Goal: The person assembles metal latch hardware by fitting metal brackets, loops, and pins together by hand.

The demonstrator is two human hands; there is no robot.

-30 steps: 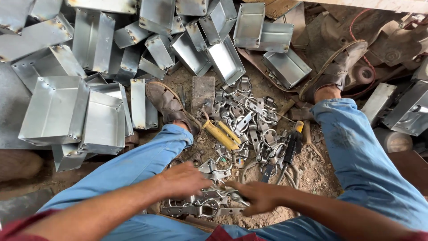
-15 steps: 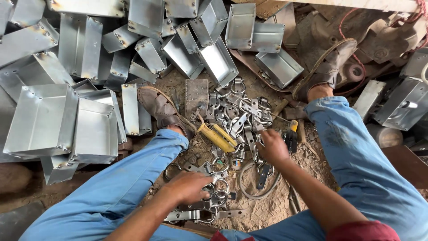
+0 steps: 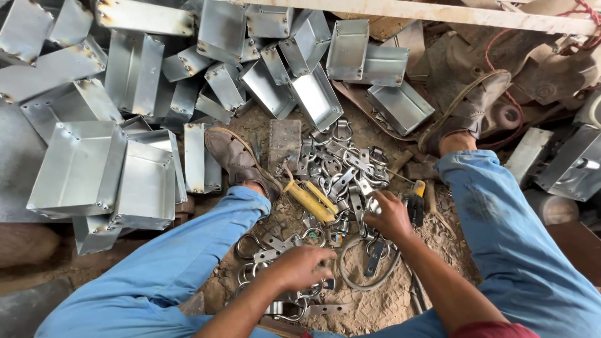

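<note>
I sit on dirt ground with my legs in blue trousers spread to either side. Between them lies a heap of small metal clamps and rings (image 3: pixel 341 166). My right hand (image 3: pixel 389 216) reaches into this heap, its fingers closed on a small shiny metal piece (image 3: pixel 374 204). My left hand (image 3: pixel 300 266) rests palm down on a nearer cluster of metal rings and brackets (image 3: pixel 269 250); whether it grips one I cannot tell. A yellow-handled tool (image 3: pixel 311 199) lies between the two piles.
Several open galvanised sheet-metal boxes (image 3: pixel 81 169) are piled at the left and across the top. A black and yellow tool (image 3: pixel 416 203) lies beside my right hand. My sandalled feet (image 3: pixel 235 156) rest by the heap. A wooden beam (image 3: pixel 438 11) runs along the top.
My right hand moved up from near my lap into the heap of clamps and closed on a piece. My left hand shifted slightly right over the nearer rings.
</note>
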